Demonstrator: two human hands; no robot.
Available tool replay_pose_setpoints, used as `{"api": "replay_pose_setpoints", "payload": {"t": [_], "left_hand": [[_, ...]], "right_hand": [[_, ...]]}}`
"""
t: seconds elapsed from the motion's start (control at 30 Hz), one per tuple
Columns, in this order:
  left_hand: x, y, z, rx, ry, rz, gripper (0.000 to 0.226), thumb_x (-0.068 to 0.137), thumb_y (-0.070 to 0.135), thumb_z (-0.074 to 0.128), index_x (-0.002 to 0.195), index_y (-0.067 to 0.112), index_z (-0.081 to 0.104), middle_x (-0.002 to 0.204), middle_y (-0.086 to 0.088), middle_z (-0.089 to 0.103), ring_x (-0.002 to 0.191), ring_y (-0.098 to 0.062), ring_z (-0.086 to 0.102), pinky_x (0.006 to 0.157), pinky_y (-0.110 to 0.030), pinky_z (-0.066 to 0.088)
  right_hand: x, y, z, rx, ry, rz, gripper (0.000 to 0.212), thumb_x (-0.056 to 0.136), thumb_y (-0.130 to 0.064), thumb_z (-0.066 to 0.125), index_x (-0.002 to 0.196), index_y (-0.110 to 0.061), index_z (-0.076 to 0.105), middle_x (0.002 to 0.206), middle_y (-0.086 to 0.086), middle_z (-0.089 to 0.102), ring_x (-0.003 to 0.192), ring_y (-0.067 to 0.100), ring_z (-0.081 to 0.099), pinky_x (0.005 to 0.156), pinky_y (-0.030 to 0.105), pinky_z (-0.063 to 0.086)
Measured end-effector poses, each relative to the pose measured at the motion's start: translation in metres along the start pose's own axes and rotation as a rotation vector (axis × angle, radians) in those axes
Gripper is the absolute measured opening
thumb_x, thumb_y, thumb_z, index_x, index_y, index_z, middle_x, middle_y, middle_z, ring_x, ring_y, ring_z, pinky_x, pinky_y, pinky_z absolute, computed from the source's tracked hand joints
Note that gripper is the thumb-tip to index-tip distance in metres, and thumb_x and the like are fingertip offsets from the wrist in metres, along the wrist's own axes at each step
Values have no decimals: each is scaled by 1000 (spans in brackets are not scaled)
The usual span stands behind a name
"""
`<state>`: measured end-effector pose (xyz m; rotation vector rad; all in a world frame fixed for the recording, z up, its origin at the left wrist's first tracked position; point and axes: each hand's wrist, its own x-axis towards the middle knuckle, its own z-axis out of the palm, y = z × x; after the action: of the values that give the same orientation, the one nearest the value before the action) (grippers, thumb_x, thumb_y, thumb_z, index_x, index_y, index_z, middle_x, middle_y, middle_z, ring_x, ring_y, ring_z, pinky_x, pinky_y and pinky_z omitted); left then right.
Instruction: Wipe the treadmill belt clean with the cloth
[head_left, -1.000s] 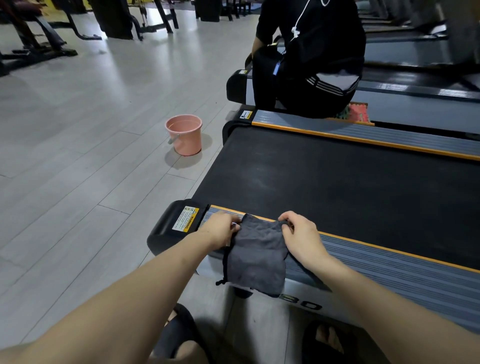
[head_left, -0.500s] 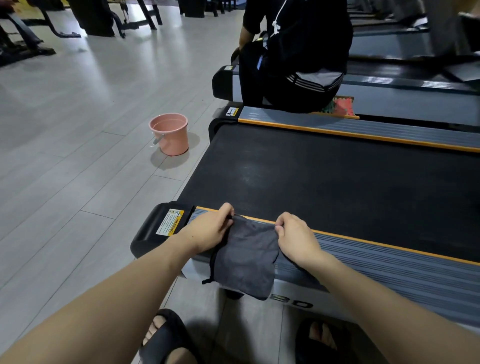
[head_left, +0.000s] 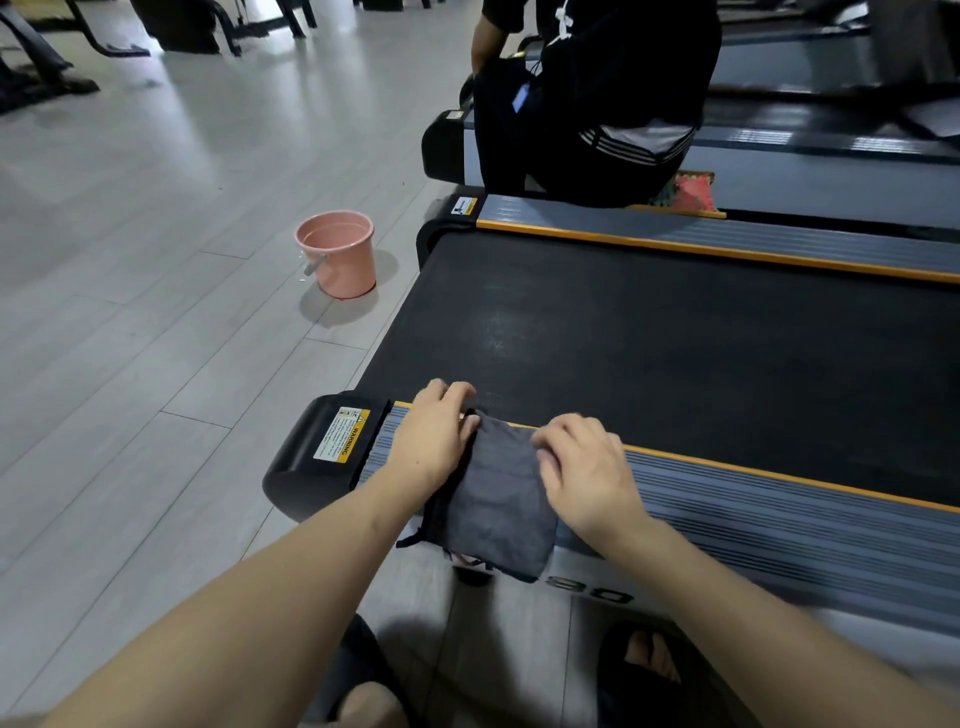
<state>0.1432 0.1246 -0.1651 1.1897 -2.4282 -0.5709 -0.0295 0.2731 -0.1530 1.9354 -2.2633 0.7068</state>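
Note:
A folded dark grey cloth (head_left: 493, 499) lies draped over the near grey side rail (head_left: 753, 514) of the treadmill, its lower edge hanging off toward me. My left hand (head_left: 436, 436) grips the cloth's upper left corner at the orange trim. The upper right corner is pinched by my right hand (head_left: 582, 467). Beyond the rail stretches the black treadmill belt (head_left: 675, 353), with a faint dull patch near its middle.
A pink bucket (head_left: 340, 252) stands on the grey floor left of the treadmill. A person in black (head_left: 592, 93) sits on the far side rail, beside a red patterned cloth (head_left: 688, 189). More treadmills lie behind. My sandalled feet (head_left: 644, 670) are at the bottom.
Both hands keep hold of the cloth's top corners and have edged forward toward the belt; my left fingers now reach past the orange trim. The view has shifted slightly.

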Motion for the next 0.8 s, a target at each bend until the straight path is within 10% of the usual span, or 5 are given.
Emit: {"api": "replay_pose_setpoints", "payload": {"t": [0.17, 0.3, 0.4, 0.8], "left_hand": [[-36, -3, -12, 141, -150, 522, 33, 103, 31, 44, 127, 21, 64, 127, 3, 61, 117, -19, 54, 99, -39, 45], [-50, -15, -8, 411, -392, 397, 62, 103, 64, 21, 160, 39, 20, 169, 13, 10, 155, -9, 4, 126, -47, 4], [-40, -13, -8, 453, -511, 325, 65, 101, 69, 13, 159, 45, -5, 167, 17, -17, 152, -5, -21, 123, -53, -9], [-38, 21, -26, 485, -624, 150, 66, 101, 65, 23, 161, 40, 5, 170, 6, -8, 156, -18, -10, 122, -60, -4]], "right_hand": [[-39, -9, 8, -119, -202, -31, 69, 90, -66, 42, 140, -19, 54, 148, 3, 49, 137, 23, 44, 105, 44, 41], [-39, -3, 7, -132, -490, 2, 82, 90, -77, 20, 158, -33, 3, 164, -11, -9, 151, 8, -11, 122, 51, 4], [-21, 5, 2, -172, -571, -1, 79, 91, -76, 12, 156, -35, -7, 163, -12, -17, 149, 7, -19, 121, 52, -5], [1, 1, -11, -175, -647, -4, 72, 96, -65, 28, 157, -32, 9, 166, -6, -3, 152, 14, -7, 123, 47, 4]]}}
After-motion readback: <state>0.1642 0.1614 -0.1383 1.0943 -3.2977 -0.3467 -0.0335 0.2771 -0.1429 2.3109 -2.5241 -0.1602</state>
